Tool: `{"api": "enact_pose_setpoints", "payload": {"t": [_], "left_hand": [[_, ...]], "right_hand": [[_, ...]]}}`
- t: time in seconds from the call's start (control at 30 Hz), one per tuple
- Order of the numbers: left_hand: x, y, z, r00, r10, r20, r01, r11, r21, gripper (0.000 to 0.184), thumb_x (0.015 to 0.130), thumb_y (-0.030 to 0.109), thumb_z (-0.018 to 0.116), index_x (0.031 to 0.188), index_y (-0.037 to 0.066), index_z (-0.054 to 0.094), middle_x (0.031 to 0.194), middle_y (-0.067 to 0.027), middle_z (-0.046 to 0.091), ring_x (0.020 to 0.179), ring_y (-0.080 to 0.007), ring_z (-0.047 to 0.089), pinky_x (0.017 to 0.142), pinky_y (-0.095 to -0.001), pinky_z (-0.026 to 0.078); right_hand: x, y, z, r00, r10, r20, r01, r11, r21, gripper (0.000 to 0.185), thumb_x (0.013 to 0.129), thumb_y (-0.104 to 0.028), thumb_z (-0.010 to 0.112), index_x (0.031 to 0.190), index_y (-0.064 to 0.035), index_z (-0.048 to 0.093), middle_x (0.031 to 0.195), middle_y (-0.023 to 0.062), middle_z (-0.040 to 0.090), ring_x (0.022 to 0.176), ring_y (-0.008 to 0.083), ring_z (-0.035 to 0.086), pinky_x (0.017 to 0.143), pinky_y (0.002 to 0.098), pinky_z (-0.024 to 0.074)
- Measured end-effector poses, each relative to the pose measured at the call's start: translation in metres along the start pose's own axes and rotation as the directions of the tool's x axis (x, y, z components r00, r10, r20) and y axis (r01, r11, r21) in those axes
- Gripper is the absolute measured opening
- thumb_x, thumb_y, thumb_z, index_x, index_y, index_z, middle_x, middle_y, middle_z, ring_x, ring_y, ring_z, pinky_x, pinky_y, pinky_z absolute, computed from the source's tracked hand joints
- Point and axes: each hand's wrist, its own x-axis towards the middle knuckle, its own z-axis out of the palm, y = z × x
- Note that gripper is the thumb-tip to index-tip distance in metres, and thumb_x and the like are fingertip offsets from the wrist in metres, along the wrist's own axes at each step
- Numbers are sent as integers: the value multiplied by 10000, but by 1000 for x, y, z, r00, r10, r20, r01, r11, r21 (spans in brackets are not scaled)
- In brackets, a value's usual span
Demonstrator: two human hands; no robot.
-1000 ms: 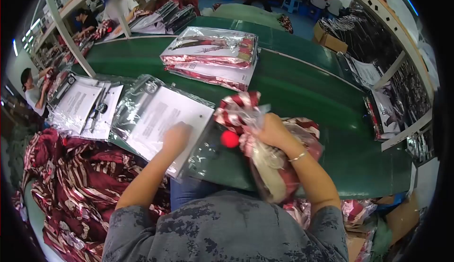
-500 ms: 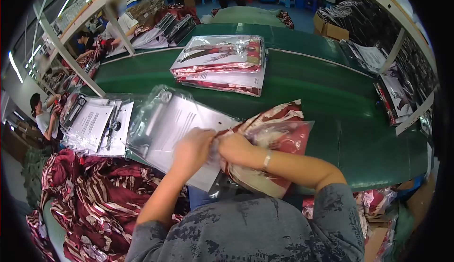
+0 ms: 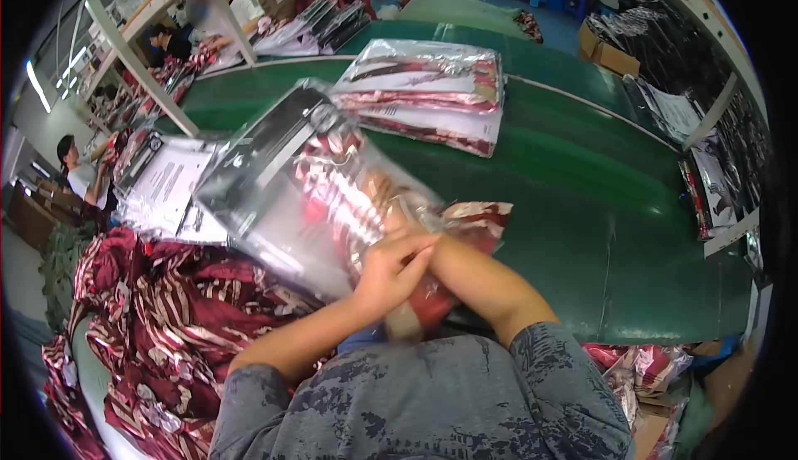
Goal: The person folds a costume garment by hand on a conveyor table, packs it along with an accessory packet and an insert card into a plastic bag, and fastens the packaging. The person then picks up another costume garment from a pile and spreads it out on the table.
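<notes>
A clear plastic bag with a dark printed end lies slanted before me. Inside it is a folded red-and-cream patterned garment, part of which sticks out at the right. My left hand is closed on the bag's near edge, against my right wrist. My right hand reaches into the bag along the garment; plastic and motion blur hide how its fingers are set. Just beyond the bag, two packed garments are stacked on the green work surface.
Left of me are bags with printed sheets and a heap of loose patterned garments. More packed bags lie at the right edge. White frame posts rise at the left, and other people work farther back.
The garment has gone from beside the bag to mostly inside it, with my right hand in there too. My left hand has shifted right and nearer to me. The view has turned slightly.
</notes>
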Motion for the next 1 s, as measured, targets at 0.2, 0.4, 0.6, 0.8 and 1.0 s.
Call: {"api": "enact_pose_setpoints", "payload": {"t": [0.2,0.4,0.6,0.8,1.0], "left_hand": [[27,57,38,953,111,282,22,903,-428,201,960,-6,602,1124,55,701,921,-54,640,868,-157,636,786,-309,519],[36,-1,7,957,147,249,-100,976,-192,349,872,35,676,1217,89,655,1096,-126,669,998,-282,659,882,-385,537],[-3,-163,-104,910,-415,18,382,854,353,538,976,350,627,1380,6,540,1359,-210,578,1261,-334,550,1083,-397,417],[-17,-158,-111,790,-544,284,586,806,-86,673,1013,375,590,1517,-18,377,1505,-162,472,1369,-229,452,1140,-344,347],[-26,-166,-106,791,-561,246,610,756,-237,679,1008,373,604,1521,-11,377,1498,-142,480,1359,-215,457,1135,-336,351]], "right_hand": [[-81,36,-50,991,126,54,-133,976,172,258,795,-265,733,943,-54,719,917,155,703,795,306,679,690,392,548],[-143,67,-83,836,375,399,-527,750,399,275,828,-291,744,979,-63,720,945,160,706,812,311,673,713,397,548],[-137,37,-92,927,240,287,-325,897,300,308,880,-302,695,1071,-61,722,940,154,725,813,294,678,757,394,539],[-99,57,-10,913,-57,404,-281,630,724,405,842,-300,745,1167,-65,683,1044,194,694,903,295,665,794,397,525],[-110,63,12,941,-243,237,218,968,124,371,916,-324,642,1138,-30,692,1169,304,636,1110,422,606,971,471,498]]}}
